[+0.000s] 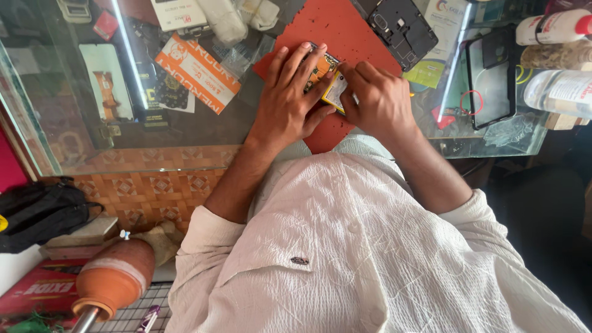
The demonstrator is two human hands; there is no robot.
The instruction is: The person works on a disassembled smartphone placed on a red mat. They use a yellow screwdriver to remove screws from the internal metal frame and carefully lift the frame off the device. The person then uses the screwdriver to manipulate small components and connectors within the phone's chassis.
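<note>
An opened phone (328, 75) with orange and yellow inner parts lies on a red work mat (336, 28) on the glass counter. My left hand (290, 98) lies flat over its left side, fingers spread and pressing it down. My right hand (376, 98) is curled at its right side, fingertips pinched on the yellow-edged part by the phone's edge. Most of the phone is hidden under both hands.
A black phone back frame (402, 28) lies on the mat's far right. A phone with a clear case (491, 77) and bottles (555, 28) stand at right. An orange-and-white packet (197, 71) lies left. A clay pot (114, 277) and black bag (40, 209) sit below the counter.
</note>
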